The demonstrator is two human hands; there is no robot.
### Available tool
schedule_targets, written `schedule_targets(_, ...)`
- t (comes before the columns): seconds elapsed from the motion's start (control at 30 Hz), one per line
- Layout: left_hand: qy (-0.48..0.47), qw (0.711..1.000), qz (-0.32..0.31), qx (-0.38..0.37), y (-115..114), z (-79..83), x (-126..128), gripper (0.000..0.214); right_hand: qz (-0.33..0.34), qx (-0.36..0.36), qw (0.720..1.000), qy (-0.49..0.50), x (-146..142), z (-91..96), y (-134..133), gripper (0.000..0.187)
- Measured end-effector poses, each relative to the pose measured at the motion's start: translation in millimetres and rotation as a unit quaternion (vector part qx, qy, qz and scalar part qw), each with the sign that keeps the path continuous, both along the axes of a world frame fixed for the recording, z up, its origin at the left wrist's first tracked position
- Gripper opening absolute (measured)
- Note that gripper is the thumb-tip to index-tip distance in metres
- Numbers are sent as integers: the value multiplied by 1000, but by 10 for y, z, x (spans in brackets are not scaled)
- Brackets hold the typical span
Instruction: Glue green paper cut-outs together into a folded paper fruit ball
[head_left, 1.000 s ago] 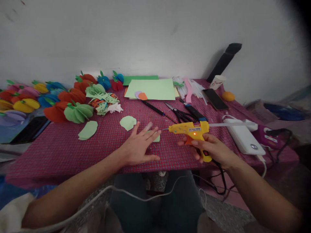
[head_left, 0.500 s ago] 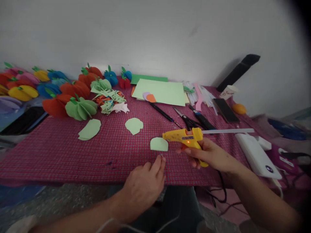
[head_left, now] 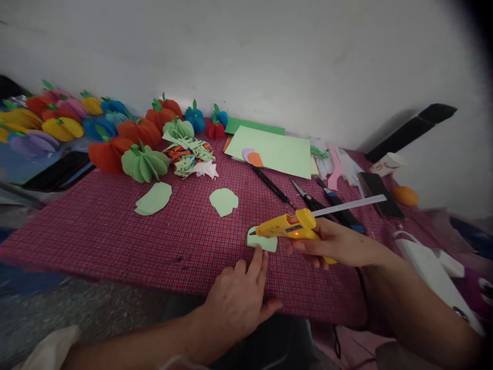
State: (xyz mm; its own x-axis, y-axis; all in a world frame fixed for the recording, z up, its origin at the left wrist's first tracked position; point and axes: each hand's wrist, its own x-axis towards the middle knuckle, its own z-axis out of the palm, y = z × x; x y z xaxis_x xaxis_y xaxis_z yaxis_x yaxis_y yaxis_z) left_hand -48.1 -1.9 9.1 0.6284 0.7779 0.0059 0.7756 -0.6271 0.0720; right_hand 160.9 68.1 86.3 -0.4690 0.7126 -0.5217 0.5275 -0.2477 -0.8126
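My right hand is closed around a yellow glue gun. A long translucent glue stick sticks out of the gun's back, and an orange light glows on its side. The dark nozzle is over the left part of a small folded light green paper piece; whether it touches cannot be made out. My left hand lies palm down, fingers stretched, with its fingertips on the near edge of that piece. Farther left are a light green paper cutout and a stack of similar cutouts.
Several paper pumpkins stand at the back left, beside a pile of paper scraps. Light green sheets, a black pen-like tool, scissors, a phone, a paper cup and an orange fruit lie behind and right.
The glue gun has moved from beside the folded paper piece to over it, its nozzle tilting down. My left fingertips have reached forward onto the piece's near edge. The camera view has shifted.
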Motion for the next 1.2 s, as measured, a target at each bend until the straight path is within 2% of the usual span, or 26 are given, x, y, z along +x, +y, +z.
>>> schedule_targets(0.1, -5, 1000, -4, 7, -12, -19, -21, 74, 16, -7, 1000, -9, 26, -11, 54, 33)
schedule_targets(0.43, -24, 999, -21, -4, -2, -71, -59, 81, 10, -22, 1000, -11, 126, -150, 42, 35)
schedule_targets(1.2, -25, 998, -44, 27, 2, -79, -82, 78, 22, -14, 1000, -9, 134, -238, 14, 34)
